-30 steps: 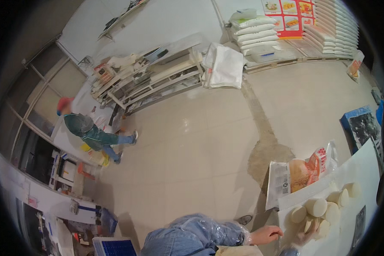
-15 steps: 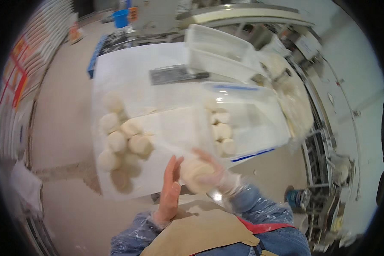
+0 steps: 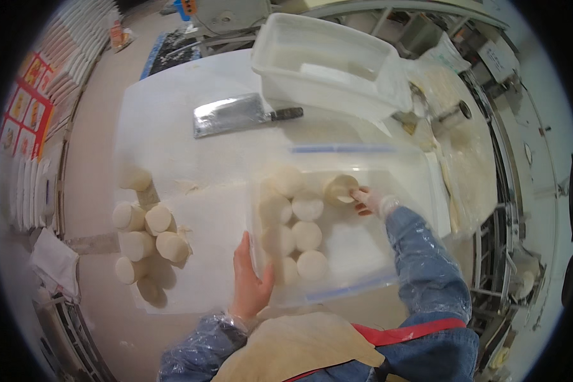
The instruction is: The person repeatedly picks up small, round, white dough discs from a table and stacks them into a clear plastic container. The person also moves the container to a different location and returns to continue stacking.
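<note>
Two hands in play over the white table (image 3: 165,121): the right hand (image 3: 365,200) has its fingertips touching a pale round (image 3: 339,189) inside the clear container (image 3: 353,254), though whether they grip it can't be told! More rounds (image 3: 307,235) pack the container's left side. And the left hand (image 3: 251,280), thumb spread from fingers, waits near its left wall.
</note>
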The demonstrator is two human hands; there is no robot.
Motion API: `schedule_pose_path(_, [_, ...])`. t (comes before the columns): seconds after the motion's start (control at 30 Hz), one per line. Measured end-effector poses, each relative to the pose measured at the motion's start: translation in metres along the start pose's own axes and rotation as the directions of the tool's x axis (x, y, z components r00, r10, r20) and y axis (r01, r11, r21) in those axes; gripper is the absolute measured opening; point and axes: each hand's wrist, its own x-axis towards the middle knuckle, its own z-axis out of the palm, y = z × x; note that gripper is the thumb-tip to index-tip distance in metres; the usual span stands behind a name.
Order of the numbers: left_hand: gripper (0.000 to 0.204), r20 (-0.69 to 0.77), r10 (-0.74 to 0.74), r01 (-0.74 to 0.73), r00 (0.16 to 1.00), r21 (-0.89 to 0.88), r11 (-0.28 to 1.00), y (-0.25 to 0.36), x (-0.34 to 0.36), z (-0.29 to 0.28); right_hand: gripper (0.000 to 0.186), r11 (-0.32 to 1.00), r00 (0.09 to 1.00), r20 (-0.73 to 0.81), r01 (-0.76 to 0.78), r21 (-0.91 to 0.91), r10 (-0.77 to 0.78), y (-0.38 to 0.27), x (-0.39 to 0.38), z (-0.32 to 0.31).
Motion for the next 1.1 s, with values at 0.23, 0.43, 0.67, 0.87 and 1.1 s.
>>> schedule_pose_path(0.23, [0.067, 0.024, 0.052, -0.050, 0.998, -0.091, 0.995, -0.010, -0.005, -0.005, 0.047, 0.940, 0.938, 0.099, 0.322, 0.111, -0.333, -0.025, 0.023, 0.049])
schedule_pose_path(0.43, [0.033, -0.166, -0.134, 0.074, 0.977, -0.325, 0.943, -0.077, -0.082, -0.090, 0.023, 0.772, 0.725, -0.316, 0.634, -0.045, -0.613, -0.111, -0.085, 0.100])
schedule_pose_path(0.67, [0.030, -0.430, -0.603, 0.135, 0.672, -0.730, 0.670, -0.164, -0.137, -0.185, 0.041, 0.900, 0.788, 0.525, 0.426, -0.088, -0.321, -0.111, -0.153, 0.407])
schedule_pose_path(0.87, [0.051, -0.298, -0.460, 0.158, 0.837, -0.673, 0.723, -0.204, -0.109, -0.229, 0.054, 0.843, 0.785, 0.351, 0.538, 0.022, -0.510, -0.054, -0.066, 0.520])
schedule_pose_path(1.1, [0.053, -0.049, -0.319, 0.201, 0.947, -0.684, 0.702, -0.180, -0.138, -0.237, 0.059, 0.711, 0.715, -0.159, 0.697, 0.094, -0.680, -0.035, -0.154, 0.500])
